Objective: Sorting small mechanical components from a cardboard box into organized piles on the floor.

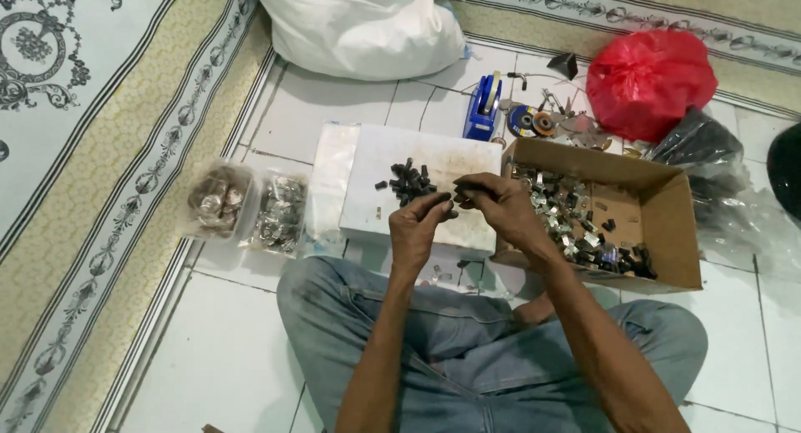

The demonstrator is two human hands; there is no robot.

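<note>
A small dark part (451,196) sits pinched between the fingertips of both hands, held just above the near right corner of the white board (375,191). The left hand (420,222) closes thumb and fingers on its left end; the right hand (492,198) closes on its right end, fingers curled. What kind of part it is cannot be told. A small pile of black pieces (410,183) lies on the board just beyond the hands, a modest quantity. The cardboard box (667,224) at the right holds many loose metal clips (563,212), so by appearance most of the stock remains unhandled. Two clear bags (250,203) of metal parts stand on the floor left of the board. A red bag (649,78) and a blue tape dispenser (484,108) lie farther back.
</note>
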